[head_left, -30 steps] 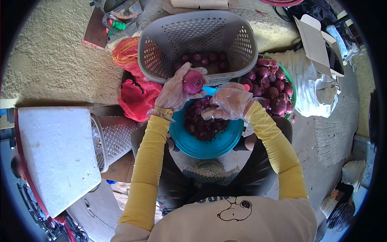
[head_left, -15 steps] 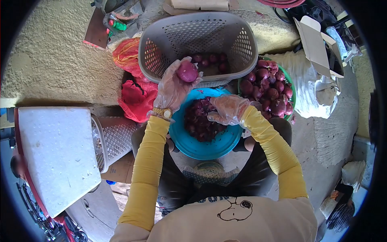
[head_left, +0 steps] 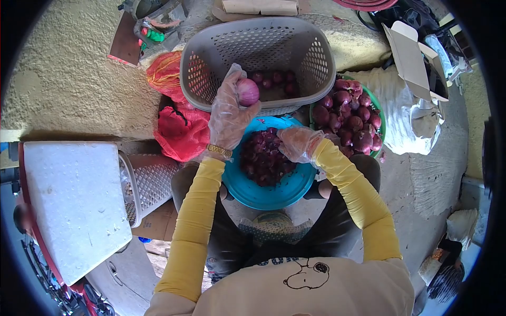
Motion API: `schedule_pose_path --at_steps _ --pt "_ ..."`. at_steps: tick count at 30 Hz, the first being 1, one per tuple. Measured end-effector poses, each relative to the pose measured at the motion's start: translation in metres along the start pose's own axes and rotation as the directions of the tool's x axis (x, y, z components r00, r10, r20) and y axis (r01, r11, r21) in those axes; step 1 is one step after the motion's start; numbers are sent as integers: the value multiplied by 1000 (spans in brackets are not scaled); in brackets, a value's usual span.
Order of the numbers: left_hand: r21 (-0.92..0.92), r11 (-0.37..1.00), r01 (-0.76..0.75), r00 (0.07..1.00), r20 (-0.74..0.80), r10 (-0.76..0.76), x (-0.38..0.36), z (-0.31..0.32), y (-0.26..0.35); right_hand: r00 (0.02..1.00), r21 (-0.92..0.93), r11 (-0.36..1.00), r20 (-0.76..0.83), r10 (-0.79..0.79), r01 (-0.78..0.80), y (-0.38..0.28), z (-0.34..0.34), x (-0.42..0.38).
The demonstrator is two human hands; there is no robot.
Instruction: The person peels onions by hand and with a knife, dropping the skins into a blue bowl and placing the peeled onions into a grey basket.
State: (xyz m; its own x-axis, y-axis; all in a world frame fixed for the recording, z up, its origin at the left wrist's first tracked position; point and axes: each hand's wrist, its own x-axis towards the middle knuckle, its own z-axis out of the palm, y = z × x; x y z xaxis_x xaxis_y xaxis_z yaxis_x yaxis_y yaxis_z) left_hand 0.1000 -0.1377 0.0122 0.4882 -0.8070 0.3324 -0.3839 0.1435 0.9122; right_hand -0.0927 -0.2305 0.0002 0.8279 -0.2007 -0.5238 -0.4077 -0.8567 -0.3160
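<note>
A peeled red onion (head_left: 247, 92) is held in my left hand (head_left: 227, 118), which wears a clear plastic glove and sits at the near rim of the grey-brown perforated basket (head_left: 258, 105). My right hand (head_left: 301, 143), gloved too, hovers at the right side of the blue basin (head_left: 274, 197) with its fingers curled together. Anything in those fingers is hidden. Dark red onion skins (head_left: 266, 158) heap inside the basin. Several onions (head_left: 276, 79) lie at the bottom of the basket.
On the right, a green-rimmed basin (head_left: 383, 126) is full of red onions. Red mesh sacks (head_left: 182, 134) lie left of the basket. A white foam lid (head_left: 76, 205) and a white perforated basket (head_left: 153, 179) stand at left. White sacking (head_left: 390, 100) and a cardboard box (head_left: 411, 58) are at right.
The onion in my left hand has turned and shifted slightly, now showing paler, striped flesh. My right hand's fingers, spread before, have curled in and moved slightly right.
</note>
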Motion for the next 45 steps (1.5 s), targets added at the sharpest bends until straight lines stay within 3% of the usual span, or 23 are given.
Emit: schedule_pose_path --at_steps 1,5,7,14,17,19,20,22,23,25,28,29,32,35,37,38,39,40,41,42,43,44,45 --pt "195 978 -69 997 -11 73 0 -2 0 999 -35 999 -13 -31 30 4 8 5" --pt "179 983 -25 999 25 21 1 -4 5 995 -54 997 -76 -61 57 18 35 17" --pt "63 996 66 997 33 -68 2 -4 5 996 -20 997 -42 -81 80 16 28 14" --pt "182 981 75 996 43 -84 3 -4 17 997 5 999 64 -36 36 18 29 12" --pt "71 995 76 997 29 -78 0 1 4 983 -177 969 95 -159 174 26 43 19" --pt "-292 895 336 942 115 -316 0 4 1 998 -15 1000 58 -5 6 13 25 9" --pt "-294 895 336 942 118 -314 0 4 2 998 -14 1000 58 -1 2 11 23 8" --pt "-521 612 596 768 145 -624 2 4 5 998 47 998 35 50 -51 10 19 4" --pt "-521 609 598 768 153 -622 2 4 1 998 48 997 35 58 -59 8 17 4" --pt "-751 362 552 766 285 -577 3 5 -11 988 49 992 112 109 -115 6 12 4" --pt "-764 212 609 675 359 -645 8 2 -8 987 7 994 120 106 -107 11 20 9" --pt "-750 278 600 681 296 -669 4 2 -10 986 9 993 122 116 -118 14 28 11" --pt "-686 333 647 704 371 -606 0 -4 -7 1000 -114 994 30 9 -6 21 42 15" --pt "-656 375 655 723 399 -564 1 -7 -14 989 -191 979 142 -38 65 35 22 12" --pt "-660 379 649 730 401 -553 3 -8 -16 999 143 990 44 10 -16 46 -32 -19" --pt "-662 383 644 736 399 -547 3 -9 -17 987 189 982 -152 56 -27 62 -41 -34" --pt "-663 380 645 734 400 -548 2 -9 -19 885 145 982 -463 -40 120 89 -33 -46" --pt "-678 374 633 743 397 -540 1 -9 -21 793 139 989 -607 47 47 102 -36 -68" --pt "-692 366 622 750 393 -531 0 -8 -23 834 302 950 -500 231 -82 111 -51 -84" --pt "-693 363 623 749 395 -532 0 -7 -19 788 340 933 -539 296 -118 128 -46 -94" --pt "-670 387 633 745 393 -538 0 -7 -11 773 468 835 -401 492 -288 122 -57 -113" --pt "-648 411 641 743 389 -544 0 -6 -6 774 465 837 -402 490 -289 129 -42 -126" --pt "-652 409 638 744 387 -544 0 -5 -6 699 456 805 -428 572 -380 142 -17 -142"
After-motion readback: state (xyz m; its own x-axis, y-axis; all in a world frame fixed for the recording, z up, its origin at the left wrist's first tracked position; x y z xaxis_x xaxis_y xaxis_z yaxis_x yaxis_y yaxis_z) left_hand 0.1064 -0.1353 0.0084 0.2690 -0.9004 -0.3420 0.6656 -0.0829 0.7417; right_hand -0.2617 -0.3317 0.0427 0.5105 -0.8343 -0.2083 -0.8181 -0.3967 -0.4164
